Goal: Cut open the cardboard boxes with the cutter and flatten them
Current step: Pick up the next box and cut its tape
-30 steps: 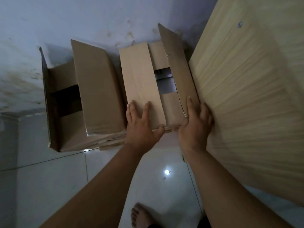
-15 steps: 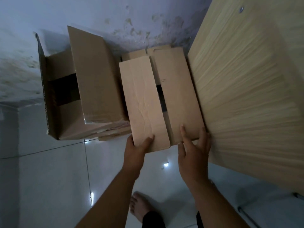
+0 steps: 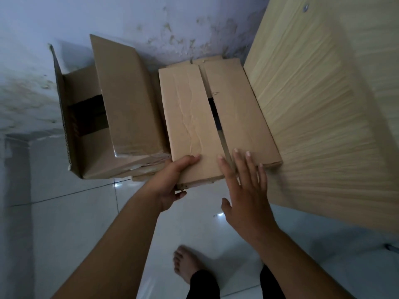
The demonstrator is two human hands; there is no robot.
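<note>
Head view: shows the nearly flat cardboard box [image 3: 190, 117] on the tiled floor [image 3: 75, 223], dead ahead at 12 o'clock. Long axis from 5 o'clock at the near edge to 11 o'clock at the wall [image 3: 129, 22], two top flaps folded in with a dark slit between. Finds the left hand [image 3: 172, 182] at the near 7 o'clock corner, thumb curled over the left flap, fingers probably hooked underneath, though hidden there. Finds the right hand [image 3: 246, 190] spread and straight, holding nothing, fingertips [image 3: 236, 152] on the near end of the right flap, palm off the edge over the floor. Places a second box [image 3: 127, 100], open and on its side, just beside at 9 o'clock, and a wooden panel [image 3: 323, 104] close at 3 o'clock. Puts both hands about equally near; likely calls for a flat press downward. No cutter in sight.
</note>
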